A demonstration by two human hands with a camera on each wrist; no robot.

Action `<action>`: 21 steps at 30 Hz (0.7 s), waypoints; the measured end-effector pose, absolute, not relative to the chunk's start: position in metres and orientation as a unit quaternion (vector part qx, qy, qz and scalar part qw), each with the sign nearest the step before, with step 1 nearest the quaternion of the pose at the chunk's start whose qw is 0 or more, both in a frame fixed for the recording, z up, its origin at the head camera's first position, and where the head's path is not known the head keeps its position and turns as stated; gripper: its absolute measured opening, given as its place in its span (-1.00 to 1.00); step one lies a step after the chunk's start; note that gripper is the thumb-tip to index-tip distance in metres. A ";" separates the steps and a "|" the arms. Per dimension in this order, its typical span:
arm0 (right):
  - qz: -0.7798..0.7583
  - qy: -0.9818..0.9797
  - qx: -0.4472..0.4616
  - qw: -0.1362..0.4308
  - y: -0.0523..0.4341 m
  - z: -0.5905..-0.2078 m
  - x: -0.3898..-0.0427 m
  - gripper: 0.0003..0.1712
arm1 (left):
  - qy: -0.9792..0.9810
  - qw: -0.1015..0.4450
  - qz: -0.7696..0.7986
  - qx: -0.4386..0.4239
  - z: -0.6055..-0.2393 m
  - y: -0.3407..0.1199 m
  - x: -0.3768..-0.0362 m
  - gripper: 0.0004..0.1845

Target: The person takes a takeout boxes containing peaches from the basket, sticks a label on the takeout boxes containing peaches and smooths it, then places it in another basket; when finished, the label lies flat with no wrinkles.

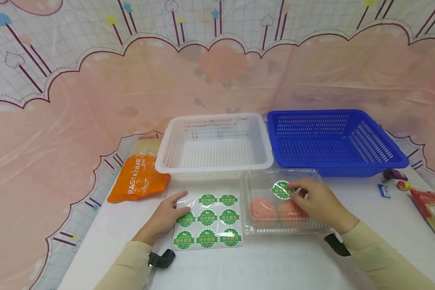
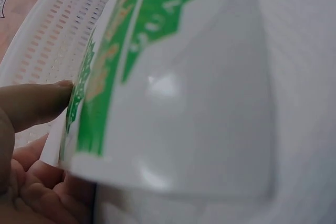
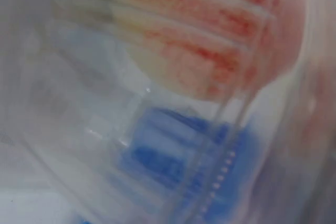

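Leftmost, an orange bag (image 1: 139,179) printed PASTATIME lies on the counter (image 1: 286,262), just left of a white basket (image 1: 214,145). In front of the basket lies a sticker sheet (image 1: 207,221) carrying rows of round green stickers; its upper-left place is bare. The left hand (image 1: 166,217) rests on the sheet's left edge, fingers (image 1: 179,198) fairly straight, thumb and fingertips touching the bare corner; the left wrist view shows that corner (image 2: 173,119) lifted slightly over the palm (image 2: 31,182), a fingertip against its edge. Whether the corner is pinched or merely propped cannot be told. Just right of the sheet stands a clear box (image 1: 280,203), lid closed, with two pink round items (image 1: 262,207) inside; the right wrist view shows one of them (image 3: 205,40) blurred through the ribbed plastic. One green sticker (image 1: 282,190) lies on the lid near its back edge. The right hand (image 1: 319,203) rests on the lid, fingers (image 1: 299,191) curled, their tips touching the sticker's right edge. Behind the box sits a blue basket (image 1: 335,141), beside the white one. Further right on the counter lie wrapped candies (image 1: 395,181) and, at the frame edge, a red packet (image 1: 433,209).
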State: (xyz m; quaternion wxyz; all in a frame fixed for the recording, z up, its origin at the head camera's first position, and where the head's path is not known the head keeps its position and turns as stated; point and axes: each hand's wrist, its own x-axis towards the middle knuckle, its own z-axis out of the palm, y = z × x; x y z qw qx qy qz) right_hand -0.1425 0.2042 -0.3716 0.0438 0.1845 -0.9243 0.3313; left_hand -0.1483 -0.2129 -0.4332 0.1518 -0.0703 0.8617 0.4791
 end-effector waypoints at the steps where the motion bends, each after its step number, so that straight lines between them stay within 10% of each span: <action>1: 0.329 -0.925 0.185 0.044 0.204 -0.372 -0.143 -0.74 | 0.862 0.152 0.478 -0.070 -0.433 -0.213 -0.148 -0.34; 21: 0.347 -0.924 0.152 0.053 0.205 -0.371 -0.143 -0.77 | 0.863 0.155 0.475 -0.077 -0.432 -0.210 -0.149 -0.33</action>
